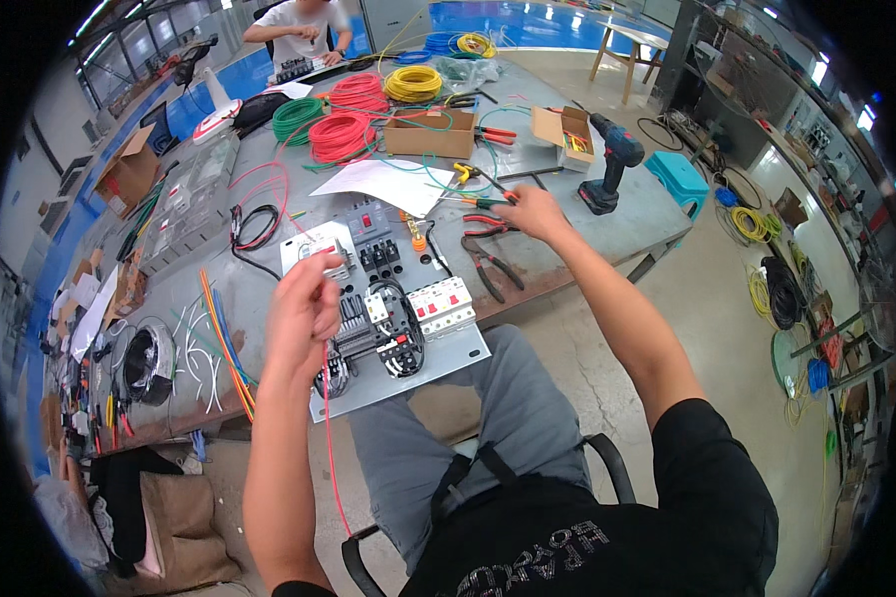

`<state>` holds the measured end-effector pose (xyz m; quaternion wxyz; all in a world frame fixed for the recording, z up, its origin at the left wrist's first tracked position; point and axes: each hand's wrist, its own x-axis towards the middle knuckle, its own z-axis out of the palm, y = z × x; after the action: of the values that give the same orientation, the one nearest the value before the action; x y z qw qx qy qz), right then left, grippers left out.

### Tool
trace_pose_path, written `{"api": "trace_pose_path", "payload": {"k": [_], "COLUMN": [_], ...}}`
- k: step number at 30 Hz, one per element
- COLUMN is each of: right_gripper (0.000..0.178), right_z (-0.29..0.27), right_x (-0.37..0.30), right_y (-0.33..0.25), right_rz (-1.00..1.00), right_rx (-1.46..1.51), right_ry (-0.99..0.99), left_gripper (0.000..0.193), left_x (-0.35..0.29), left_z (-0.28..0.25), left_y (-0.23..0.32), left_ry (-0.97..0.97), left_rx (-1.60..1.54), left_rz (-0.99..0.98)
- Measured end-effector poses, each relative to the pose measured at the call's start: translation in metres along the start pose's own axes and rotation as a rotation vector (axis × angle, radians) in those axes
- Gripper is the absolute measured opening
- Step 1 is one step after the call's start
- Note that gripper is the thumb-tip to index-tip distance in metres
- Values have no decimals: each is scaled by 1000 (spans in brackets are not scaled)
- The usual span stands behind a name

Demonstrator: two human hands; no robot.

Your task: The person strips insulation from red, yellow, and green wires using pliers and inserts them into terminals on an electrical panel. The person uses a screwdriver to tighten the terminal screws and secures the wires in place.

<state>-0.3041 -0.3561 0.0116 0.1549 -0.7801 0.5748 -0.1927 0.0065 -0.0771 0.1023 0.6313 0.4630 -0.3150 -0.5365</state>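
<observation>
My left hand (304, 310) is raised over the left side of a metal mounting plate (463, 360), its fingers closed on a red wire (332, 448). The wire hangs from the hand past the plate's edge toward my lap. Breakers with red switches (442, 304), a contactor (396, 338) with bundled black wires and black terminal blocks (379, 259) are fixed to the plate. Stretched out to the far right, my right hand (536, 213) has its fingers closed at hand tools on the table. What it grips is partly hidden. Red-handled pliers (488, 225) and dark-handled pliers (493, 269) lie beside it.
Behind the plate are paper sheets (383, 185), a cardboard box (430, 135) and red wire coils (340, 137). A cordless drill (610, 164) stands at the right table edge. Cut wires (227, 343) lie on the left. Across the table sits another person (304, 35).
</observation>
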Motion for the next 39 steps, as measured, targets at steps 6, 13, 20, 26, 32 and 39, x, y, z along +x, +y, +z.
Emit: {"api": "trace_pose_path", "payload": {"k": [6,13,20,26,32,39], "right_gripper": [64,29,31,30,28,26], "right_z": [28,-18,-17,-16,-29,-47], "right_x": [-25,-161,-186,-191,-212,-276], "right_y": [64,-130,-198,-207,-204,-164], "right_rz": [-23,-409,-419,-493,-486,-532], "right_rx": [-320,975,1367,1282,1104,945], "right_ry": [260,-601,-496,-334,-255,-309], "left_gripper": [26,23,25,25,22,18], "left_x": [-35,-40,-38,-35,-27,-11], "left_z": [1,37,87,82,70,12], "left_y": [-1,-13,-11,-17,-12,44], "left_ry": [112,112,73,118,157,144], "left_rx": [-121,-149,-85,-154,-334,-458], "left_rz": [146,302,291,392,451,545]}}
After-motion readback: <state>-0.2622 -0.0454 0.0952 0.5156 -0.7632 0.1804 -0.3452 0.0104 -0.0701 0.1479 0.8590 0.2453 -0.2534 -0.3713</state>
